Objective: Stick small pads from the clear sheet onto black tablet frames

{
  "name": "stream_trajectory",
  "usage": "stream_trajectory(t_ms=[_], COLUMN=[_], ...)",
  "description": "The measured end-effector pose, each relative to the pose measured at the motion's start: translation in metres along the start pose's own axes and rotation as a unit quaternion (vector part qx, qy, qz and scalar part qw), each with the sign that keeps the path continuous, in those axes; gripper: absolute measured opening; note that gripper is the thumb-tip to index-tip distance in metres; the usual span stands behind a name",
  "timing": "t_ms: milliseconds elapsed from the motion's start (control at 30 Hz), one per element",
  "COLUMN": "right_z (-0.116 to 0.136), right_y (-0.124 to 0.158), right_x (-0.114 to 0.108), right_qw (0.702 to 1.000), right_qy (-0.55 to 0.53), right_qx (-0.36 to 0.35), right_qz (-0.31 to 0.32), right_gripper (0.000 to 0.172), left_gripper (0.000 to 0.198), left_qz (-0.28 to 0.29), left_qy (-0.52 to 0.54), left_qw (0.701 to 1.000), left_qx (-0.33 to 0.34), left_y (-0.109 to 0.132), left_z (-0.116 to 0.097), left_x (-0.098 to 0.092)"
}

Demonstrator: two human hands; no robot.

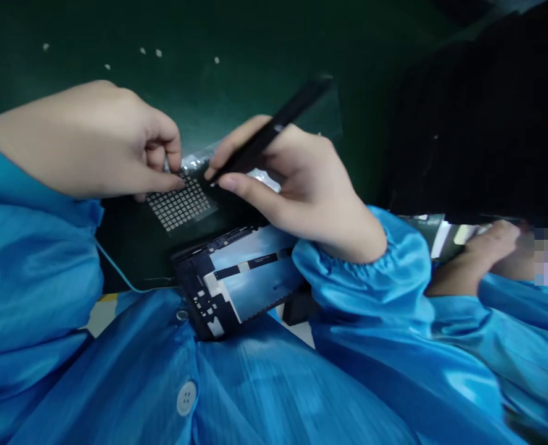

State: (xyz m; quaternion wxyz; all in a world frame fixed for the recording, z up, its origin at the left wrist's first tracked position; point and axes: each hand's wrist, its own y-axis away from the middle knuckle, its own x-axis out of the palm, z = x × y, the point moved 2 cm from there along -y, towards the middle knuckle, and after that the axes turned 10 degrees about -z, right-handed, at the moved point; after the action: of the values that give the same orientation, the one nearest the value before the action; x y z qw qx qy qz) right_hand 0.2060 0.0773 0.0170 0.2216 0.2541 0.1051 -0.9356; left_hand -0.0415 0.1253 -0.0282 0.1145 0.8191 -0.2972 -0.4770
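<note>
Blue jacket (255,389) fills the near edge of my feed. Key bit: the sheet of little squares (181,207) sits between the hands, and the left hand (92,142) is closer, thumb right over it. Looks skewed and squarish, no obvious long axis. Left fingers are curled in; can't tell if they're actually pinching the sheet. Right hand (308,179) has a black tool (296,107) pinched pen-style, slanting far-right to near-left, tip just right of the squares. Opened device (255,290) lies on the near side.

Dark green tabletop (274,31), dimly lit
</note>
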Motion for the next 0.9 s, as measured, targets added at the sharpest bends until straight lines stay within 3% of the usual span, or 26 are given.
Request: stream_trajectory(t_ms=[67, 133, 200, 300, 400, 567, 667, 700, 767, 833, 900], right_z=[-0.011, -0.020, -0.026, -0.027, -0.026, -0.029, -0.035, -0.037, -0.040, -0.039, -0.036], right_y=[-0.027, -0.041, -0.044, -0.041, -0.041, -0.052, -0.042, -0.031, -0.001, 0.040, 0.081], right_x=[0.009, 0.015, 0.018, 0.015, 0.011, 0.012, 0.009, 0.006, -0.001, -0.007, -0.007], right_qw=[0.998, 0.995, 0.993, 0.994, 0.994, 0.993, 0.985, 0.978, 0.967, 0.949, 0.907], right_qy=[0.006, 0.024, 0.028, 0.011, 0.001, -0.004, -0.133, -0.187, -0.229, -0.172, -0.089], right_qx=[-0.032, -0.042, -0.041, -0.037, -0.020, 0.001, 0.042, 0.055, 0.092, 0.119, 0.124], right_qz=[0.062, 0.089, 0.103, 0.107, 0.104, 0.121, 0.098, 0.069, -0.054, -0.235, -0.392], right_gripper=[0.007, 0.007, 0.007, 0.017, 0.021, 0.014, 0.025, 0.028, 0.028, 0.020, 0.011], left_gripper=[0.036, 0.030, 0.035, 0.058, 0.070, 0.072, 0.072, 0.071, 0.068, 0.062, 0.053], left_qz=[-0.007, 0.007, 0.021, 0.041, 0.055, 0.058, 0.060, 0.060, 0.059, 0.059, 0.063], left_qy=[-0.055, -0.049, 0.005, 0.103, 0.143, 0.144, 0.141, 0.141, 0.139, 0.137, 0.135], left_qw=[0.998, 0.999, 1.000, 0.994, 0.988, 0.988, 0.988, 0.988, 0.989, 0.989, 0.988], left_qx=[0.002, 0.003, 0.008, 0.003, -0.012, -0.015, -0.007, -0.003, 0.008, 0.021, 0.035], left_y=[0.002, 0.004, 0.007, 0.012, 0.019, 0.024, 0.020, 0.018, 0.011, 0.003, -0.005], left_z=[-0.021, -0.026, -0.016, 0.011, 0.031, 0.032, 0.025, 0.024, 0.025, 0.031, 0.041], left_x=[-0.009, -0.009, -0.002, 0.020, 0.042, 0.056, 0.050, 0.047, 0.037, 0.027, 0.018])
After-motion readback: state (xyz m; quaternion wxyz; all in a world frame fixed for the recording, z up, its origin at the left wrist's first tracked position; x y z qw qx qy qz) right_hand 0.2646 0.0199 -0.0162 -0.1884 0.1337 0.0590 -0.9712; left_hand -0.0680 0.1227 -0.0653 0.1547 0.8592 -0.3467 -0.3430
